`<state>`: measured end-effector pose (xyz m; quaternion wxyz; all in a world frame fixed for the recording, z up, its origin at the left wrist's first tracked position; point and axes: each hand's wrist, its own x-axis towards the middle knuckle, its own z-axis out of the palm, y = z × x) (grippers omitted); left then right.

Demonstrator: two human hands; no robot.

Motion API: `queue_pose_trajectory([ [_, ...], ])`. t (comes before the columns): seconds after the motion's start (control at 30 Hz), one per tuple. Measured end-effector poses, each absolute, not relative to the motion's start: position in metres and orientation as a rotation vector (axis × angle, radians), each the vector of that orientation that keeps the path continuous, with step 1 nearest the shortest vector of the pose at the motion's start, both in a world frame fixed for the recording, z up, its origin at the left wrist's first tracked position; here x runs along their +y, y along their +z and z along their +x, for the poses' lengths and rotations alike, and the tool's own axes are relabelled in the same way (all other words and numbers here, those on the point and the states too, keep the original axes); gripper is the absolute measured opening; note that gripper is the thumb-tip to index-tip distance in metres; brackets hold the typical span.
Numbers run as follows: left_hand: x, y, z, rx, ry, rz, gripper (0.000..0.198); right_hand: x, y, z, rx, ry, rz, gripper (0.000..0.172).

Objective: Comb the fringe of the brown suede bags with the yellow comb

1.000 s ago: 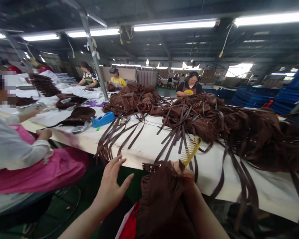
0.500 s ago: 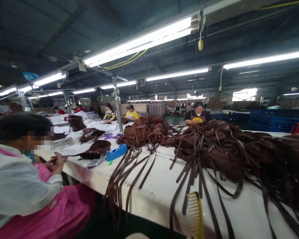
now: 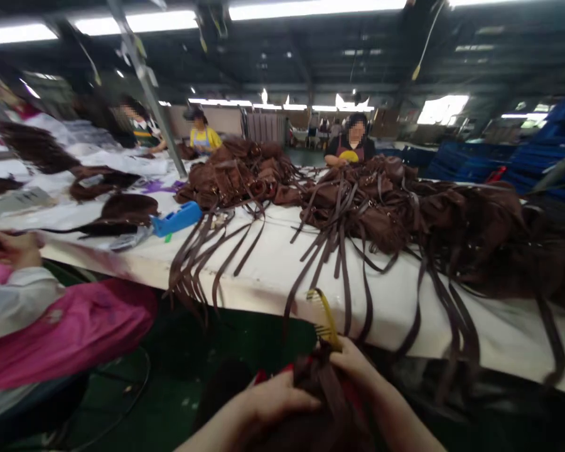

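Note:
My right hand is closed round the handle of a yellow comb, whose teeth stick up in front of the table edge. The same hand also rests on a brown fabric piece with straps in my lap. My left hand lies curled on that brown piece from the left. The lower part of the piece is cut off by the frame's bottom edge.
A long white table carries piles of brown bags with dangling straps and a blue tool. A person in a pink apron sits at my left. Other workers sit at the far side. Blue crates stand far right.
The camera tipped up toward the ceiling and came back down. My left hand, open in the air a second ago, now rests on the brown piece. The comb stays in my right hand.

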<state>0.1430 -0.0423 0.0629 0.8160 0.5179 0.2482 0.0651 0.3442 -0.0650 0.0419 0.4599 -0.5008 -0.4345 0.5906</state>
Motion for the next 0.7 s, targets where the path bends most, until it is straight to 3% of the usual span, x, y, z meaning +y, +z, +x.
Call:
queue_pose_trajectory([
  [0.1, -0.022, 0.062, 0.126, 0.657, 0.086, 0.976, 0.05, -0.071, 0.048, 0.369, -1.109, 1.401, -1.469, 0.036],
  [0.27, 0.032, 0.071, 0.101, 0.635, -0.147, 1.121, 0.043, -0.09, 0.058, 0.374, -1.229, 1.123, -1.67, 0.043],
  [0.47, 0.005, 0.063, 0.111, 0.648, -0.32, 1.275, 0.041, -0.122, 0.066, 0.319, -2.003, 0.836, -1.641, 0.029],
  [0.7, -0.027, 0.064, 0.114, 0.667, -0.346, 1.484, 0.041, -0.136, 0.059, 0.304, -2.281, 0.637, -1.868, 0.022],
])
